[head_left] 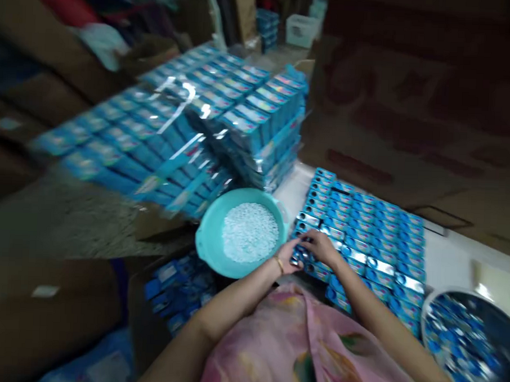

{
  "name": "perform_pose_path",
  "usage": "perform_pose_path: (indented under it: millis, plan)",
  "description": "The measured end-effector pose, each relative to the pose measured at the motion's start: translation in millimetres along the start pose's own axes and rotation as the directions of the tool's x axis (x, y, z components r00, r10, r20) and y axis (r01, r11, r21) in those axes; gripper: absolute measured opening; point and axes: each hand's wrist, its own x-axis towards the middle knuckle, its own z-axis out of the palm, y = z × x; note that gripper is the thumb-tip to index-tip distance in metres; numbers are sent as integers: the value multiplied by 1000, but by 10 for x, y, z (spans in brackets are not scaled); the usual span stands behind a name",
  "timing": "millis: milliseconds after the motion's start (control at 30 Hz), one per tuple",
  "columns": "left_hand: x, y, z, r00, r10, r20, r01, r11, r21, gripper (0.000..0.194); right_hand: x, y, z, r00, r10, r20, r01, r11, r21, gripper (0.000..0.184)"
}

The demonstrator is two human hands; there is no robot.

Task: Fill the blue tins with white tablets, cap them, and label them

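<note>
My left hand (289,255) is curled around several small blue-and-silver pieces (296,257) at the near left edge of the rows of blue boxes (362,215). Over the same spot my right hand (320,248) has its fingers pinched together, close to the left fingertips. Whatever sits between the right fingers is too small and blurred to name. The boxes stand packed side by side in columns, and those in the left column show dark round openings. Just left of my hands is a teal basin (209,245) with a heap of small white pieces (251,233) in it.
A round tub (428,311) of blue-and-silver pieces stands at the right on the white table (436,258). Plastic-wrapped stacks of blue boxes (245,123) rise behind the basin. Below left, an open carton holds loose blue boxes (178,286). A large brown carton (393,118) blocks the far side.
</note>
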Motion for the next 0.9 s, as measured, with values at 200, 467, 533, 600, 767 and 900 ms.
perform_pose_path:
  millis: [200,467,533,600,767,900]
  plan:
    - [-62,-47,-58,999,11,34,-10,999,-31,18,-77,219,156,996,-85,29,73,956,283,18]
    - [-84,2,-17,996,-5,92,9,999,-38,11,-200,62,152,965,173,-197,-79,909,410,16]
    - [-90,61,-18,995,25,99,-20,999,-46,11,-234,140,58,897,311,-314,-123,858,498,18]
    - [-92,136,-56,994,49,102,-44,998,-55,11,-323,284,-29,820,432,-376,-171,810,560,19]
    - [-142,212,-213,992,104,76,-100,994,-50,13,-634,521,25,794,498,-347,-332,835,439,17]
    - [-199,148,-238,993,104,57,-103,995,-12,14,-599,431,160,831,442,-338,-419,897,144,15]
